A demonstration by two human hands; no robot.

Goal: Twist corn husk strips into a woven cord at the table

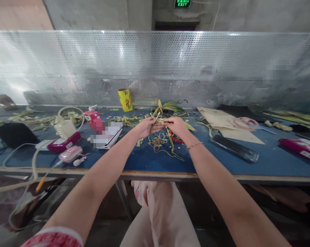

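Over the blue table (149,163), my left hand (145,127) and my right hand (177,126) meet with fingers pinched on a pale green plant strip (158,120). Fingers hide part of the strip. Just behind them lies a bundle of green leaves (171,106) with a pale stalk. Dry shreds and thin curled fibres (157,141) are scattered on the table below my hands. A red ring-shaped thing (175,138) shows partly beneath my right hand.
A perforated metal screen (144,61) closes off the back. Left stand a yellow cylinder (125,100), a pink carton (93,118), a propped phone (110,133) and a magenta device (64,142) with cables. Right lie a black phone (234,147), brown paper (211,118) and another magenta device (301,148).
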